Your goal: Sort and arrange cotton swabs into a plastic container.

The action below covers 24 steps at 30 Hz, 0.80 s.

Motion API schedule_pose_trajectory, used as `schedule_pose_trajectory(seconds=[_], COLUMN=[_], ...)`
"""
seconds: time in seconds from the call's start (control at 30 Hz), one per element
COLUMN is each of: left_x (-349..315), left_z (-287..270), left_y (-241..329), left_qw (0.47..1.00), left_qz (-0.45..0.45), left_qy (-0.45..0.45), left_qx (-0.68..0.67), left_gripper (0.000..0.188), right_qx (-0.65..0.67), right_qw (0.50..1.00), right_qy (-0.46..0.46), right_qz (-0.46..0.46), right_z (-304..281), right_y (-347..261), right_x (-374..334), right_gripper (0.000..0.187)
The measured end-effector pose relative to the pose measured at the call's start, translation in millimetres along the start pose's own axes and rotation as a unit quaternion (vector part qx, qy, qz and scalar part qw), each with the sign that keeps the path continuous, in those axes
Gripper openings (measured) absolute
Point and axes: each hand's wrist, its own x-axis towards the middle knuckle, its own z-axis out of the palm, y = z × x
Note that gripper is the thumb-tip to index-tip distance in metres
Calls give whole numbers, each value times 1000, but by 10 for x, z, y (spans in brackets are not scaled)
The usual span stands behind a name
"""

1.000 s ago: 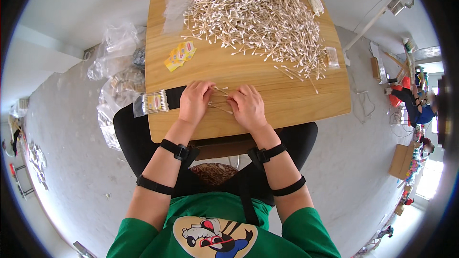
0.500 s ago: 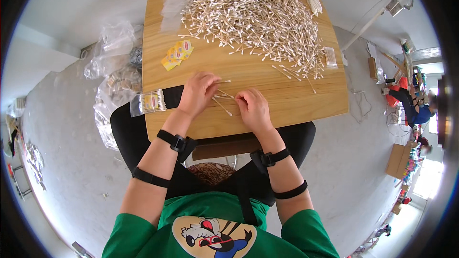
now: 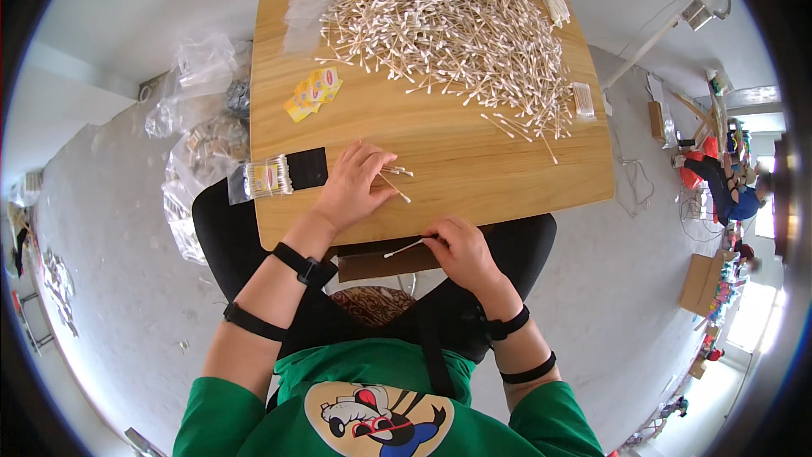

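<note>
My left hand [image 3: 353, 186] is closed over the near part of the table, its fingers curled round a few cotton swabs [image 3: 397, 172]. Their white tips stick out to the right between thumb and forefinger; the rest is hidden under the hand. At the table's near edge, my right hand [image 3: 463, 256] pinches a single cotton swab [image 3: 403, 248] by one end, with its other tip pointing left. Beyond both hands lies a large heap of loose cotton swabs [image 3: 448, 25]. A small clear bag of swabs with a yellow card [image 3: 269, 177] rests left of my left hand.
Several yellow cards [image 3: 313, 95] lie left of the heap, near clear plastic sleeves [image 3: 306, 13]. At the wooden table's [image 3: 524, 182] right edge sits a clear pack of swabs [image 3: 583, 101]. Plastic bags [image 3: 199, 93] stand on the floor to the left.
My right hand has drawn back toward me, off the tabletop, with a cotton swab in it. My left hand has shifted slightly and curls more over its swabs.
</note>
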Motion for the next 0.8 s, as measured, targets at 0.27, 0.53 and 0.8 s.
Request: schedule_pose_trajectory(seconds=[0.27, 0.53, 0.8], left_x=[-96, -187, -253], left_z=[305, 209, 229], left_y=[129, 164, 173], left_qw=[989, 995, 987], left_qz=[-80, -13, -6], left_qy=[125, 54, 3], left_qx=[-8, 89, 160], left_gripper=[37, 52, 60], right_qx=[69, -108, -193], right_qw=[971, 989, 981], right_qy=[207, 105, 21], right_qz=[98, -9, -18], right_z=[154, 198, 73], right_y=[124, 177, 124], right_x=[431, 851, 1009], right_gripper=[9, 4, 1])
